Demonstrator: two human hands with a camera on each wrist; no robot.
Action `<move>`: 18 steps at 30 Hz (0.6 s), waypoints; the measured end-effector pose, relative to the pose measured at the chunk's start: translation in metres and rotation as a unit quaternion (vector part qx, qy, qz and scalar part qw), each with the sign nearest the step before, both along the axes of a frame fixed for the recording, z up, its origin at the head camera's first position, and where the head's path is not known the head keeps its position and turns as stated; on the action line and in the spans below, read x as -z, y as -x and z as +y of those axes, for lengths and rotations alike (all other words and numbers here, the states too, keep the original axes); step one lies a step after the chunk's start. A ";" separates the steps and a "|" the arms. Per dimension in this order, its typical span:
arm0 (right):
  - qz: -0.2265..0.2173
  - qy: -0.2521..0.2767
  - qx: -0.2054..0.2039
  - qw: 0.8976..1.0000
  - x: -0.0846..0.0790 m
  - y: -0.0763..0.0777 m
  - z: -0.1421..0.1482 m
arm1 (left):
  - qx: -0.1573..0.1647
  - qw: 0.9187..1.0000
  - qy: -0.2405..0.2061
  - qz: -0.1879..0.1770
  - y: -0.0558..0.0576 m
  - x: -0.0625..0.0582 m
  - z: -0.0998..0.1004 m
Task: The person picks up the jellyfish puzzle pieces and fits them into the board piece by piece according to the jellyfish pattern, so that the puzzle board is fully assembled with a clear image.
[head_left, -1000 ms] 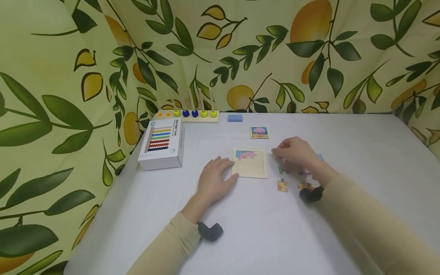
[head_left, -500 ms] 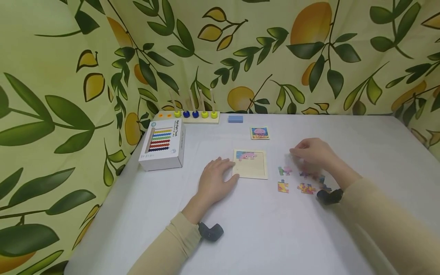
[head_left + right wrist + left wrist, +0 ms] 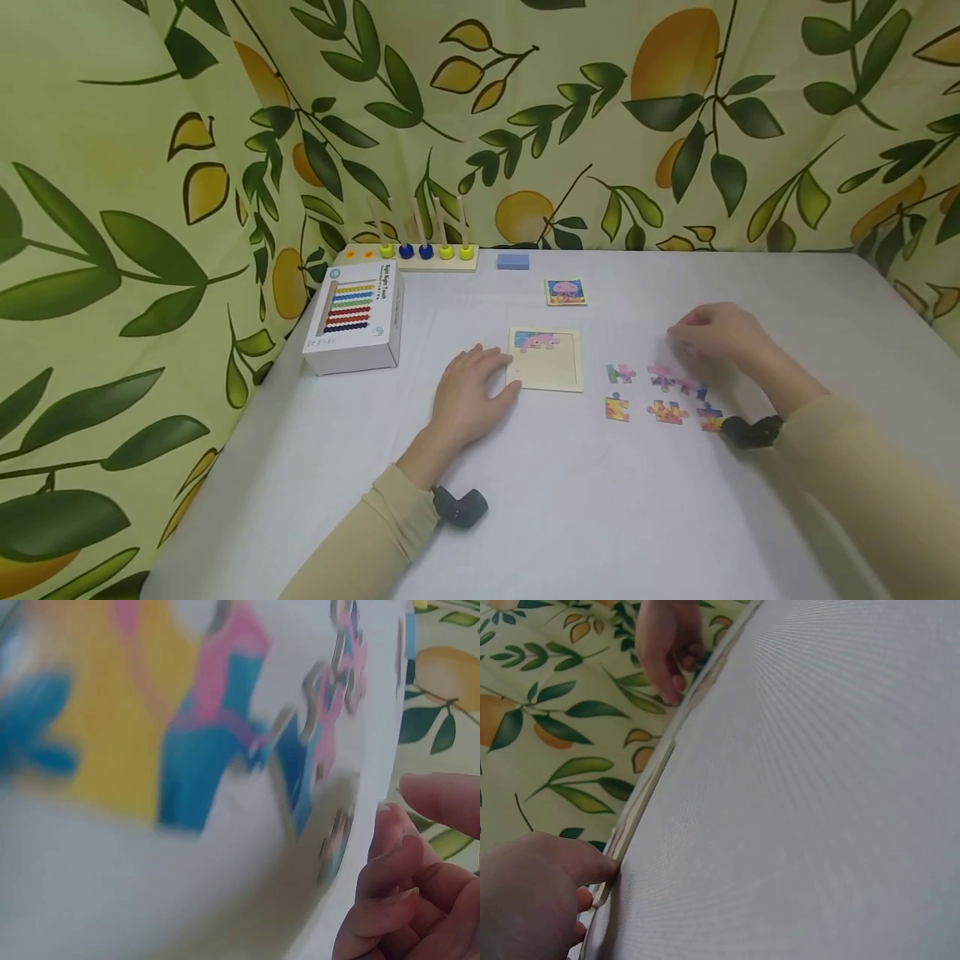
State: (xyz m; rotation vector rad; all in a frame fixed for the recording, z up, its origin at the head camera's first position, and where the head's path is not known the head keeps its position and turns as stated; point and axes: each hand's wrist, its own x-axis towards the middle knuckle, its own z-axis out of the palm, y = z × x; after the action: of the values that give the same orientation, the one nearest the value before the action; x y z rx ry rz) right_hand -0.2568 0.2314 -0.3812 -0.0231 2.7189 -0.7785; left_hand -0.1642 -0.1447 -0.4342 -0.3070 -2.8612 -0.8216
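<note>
My left hand (image 3: 468,393) lies flat on the table, fingers spread, with its thumb and a fingertip against the left edge of a wooden puzzle board (image 3: 546,368). Pieces in the board's upper part form the top of a pink figure on blue. To the right, loose jigsaw pieces (image 3: 667,412) lie in two rough rows. Over their far right end hovers my right hand (image 3: 722,333), fingers loosely bent. In the right wrist view a gap shows between thumb and fingers (image 3: 390,862), nothing between them, and a jigsaw piece (image 3: 334,844) lies on the table close by.
A small picture card (image 3: 566,292) of a pink octopus lies behind the board. Farther back are a blue block (image 3: 513,262) and a peg stand with beads (image 3: 438,263). A white abacus box (image 3: 352,317) stands at the left. Patterned cloth hangs behind the table.
My right hand has moved rightward from beside the board to the far end of the loose pieces, uncovering several of them. The left hand and the board stay where they were.
</note>
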 end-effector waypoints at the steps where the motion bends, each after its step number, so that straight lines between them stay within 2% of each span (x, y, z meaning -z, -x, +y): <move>1: 0.001 -0.002 -0.002 1.000 0.000 -0.001 0.003 | 0.001 1.000 0.000 0.002 0.000 0.000 0.000; 18: -0.037 0.000 -0.003 0.999 0.004 -0.006 0.033 | -0.003 1.000 0.003 -0.009 0.000 -0.001 0.000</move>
State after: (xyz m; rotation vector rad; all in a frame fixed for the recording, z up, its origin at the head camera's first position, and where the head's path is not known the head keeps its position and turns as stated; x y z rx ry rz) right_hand -0.2504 0.2646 -0.3850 -0.0032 2.6473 -0.7632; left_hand -0.1641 -0.1448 -0.4332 -0.2938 -2.8807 -0.8186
